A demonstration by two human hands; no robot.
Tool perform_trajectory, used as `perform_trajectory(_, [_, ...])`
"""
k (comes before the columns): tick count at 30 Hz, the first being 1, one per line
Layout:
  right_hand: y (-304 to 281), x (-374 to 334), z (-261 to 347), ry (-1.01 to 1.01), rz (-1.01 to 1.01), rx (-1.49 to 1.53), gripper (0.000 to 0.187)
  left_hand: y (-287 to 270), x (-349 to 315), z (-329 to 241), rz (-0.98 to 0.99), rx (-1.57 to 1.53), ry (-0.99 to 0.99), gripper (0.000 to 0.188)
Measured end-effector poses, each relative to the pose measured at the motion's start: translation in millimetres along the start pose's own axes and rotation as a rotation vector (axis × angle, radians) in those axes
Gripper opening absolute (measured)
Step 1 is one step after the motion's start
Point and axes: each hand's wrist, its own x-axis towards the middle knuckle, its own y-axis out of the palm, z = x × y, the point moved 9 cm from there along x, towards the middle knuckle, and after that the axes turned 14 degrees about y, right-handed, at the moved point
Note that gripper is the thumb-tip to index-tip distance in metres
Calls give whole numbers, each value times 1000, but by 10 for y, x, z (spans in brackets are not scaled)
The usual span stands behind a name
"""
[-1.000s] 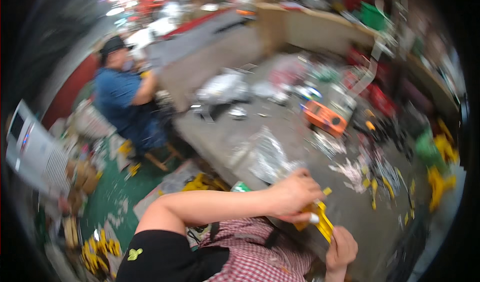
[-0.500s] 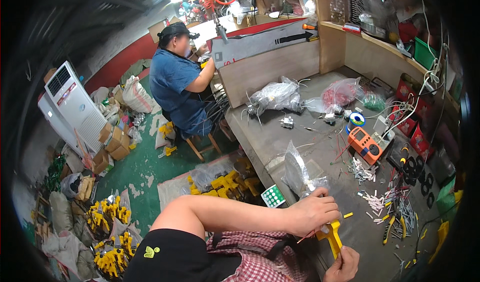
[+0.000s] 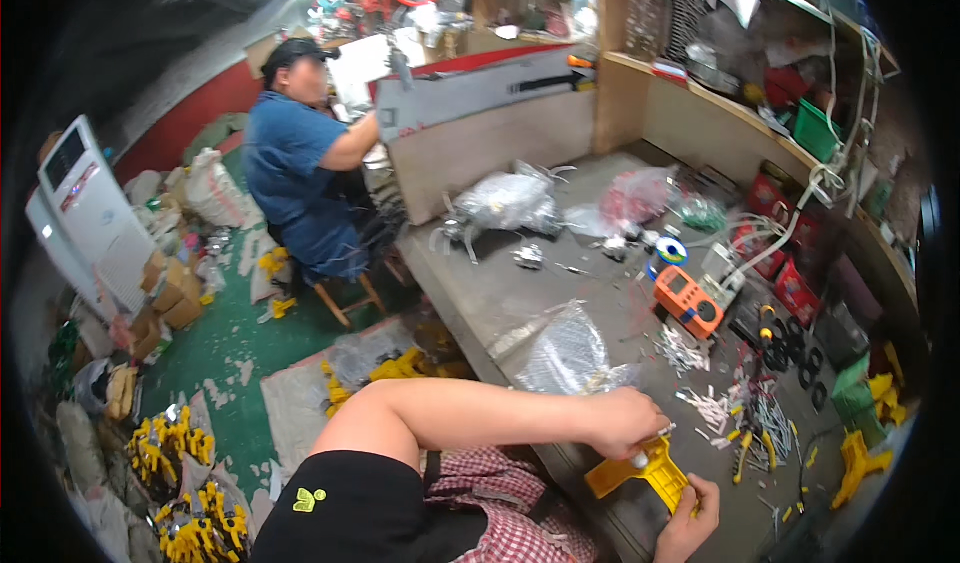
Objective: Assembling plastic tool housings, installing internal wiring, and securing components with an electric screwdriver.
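Over the near part of the bench I hold a yellow T-shaped plastic housing [image 3: 661, 475] between both hands, its ribbed, hollow side showing. My left hand [image 3: 622, 425] reaches across from the left and is closed at the far end of the housing. A small pale piece shows under its fingertips, too small to name. My right hand [image 3: 690, 525] pinches the near end with thumb and fingers. Just beyond my left hand lies a clear bubble-wrap bag [image 3: 566, 351].
An orange multimeter [image 3: 688, 301], a solder spool [image 3: 668, 252], pale sleeves [image 3: 706, 410] and yellow-handled pliers [image 3: 741, 455] lie on the right of the bench. More yellow housings [image 3: 858, 470] are at the right edge. A co-worker [image 3: 300, 158] sits beyond the bench's left side.
The yellow housing has turned over, its hollow side now showing and its crosspiece pointing left. My left hand has shifted slightly left and down with it. The whole view has swung right.
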Motion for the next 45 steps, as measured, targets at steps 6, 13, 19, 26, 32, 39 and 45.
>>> perform_trajectory(6, [355, 404, -868, 352, 210, -25, 17, 324, -318, 827, -234, -448, -378, 21])
perform_trajectory(13, [622, 432, -22, -62, 86, -446, 11, 285, -223, 846, -260, -708, -391, 17])
perform_trajectory(19, [758, 412, 6, -61, 108, -356, 12, 283, -292, 758, -333, -713, -343, 20])
perform_trajectory(26, [778, 452, -197, 19, 143, -216, 10, 130, -170, 603, -308, -469, -215, 17])
perform_trajectory(32, [702, 448, -288, 131, 138, -11, 15, 176, -251, 680, -304, -496, -367, 17])
perform_trajectory(39, [781, 243, 4, -180, 156, -308, 17, 206, -222, 653, -318, -650, -460, 22])
perform_trajectory(45, [785, 266, -23, 53, 256, -217, 17, 159, -393, 400, -553, -872, -353, 40])
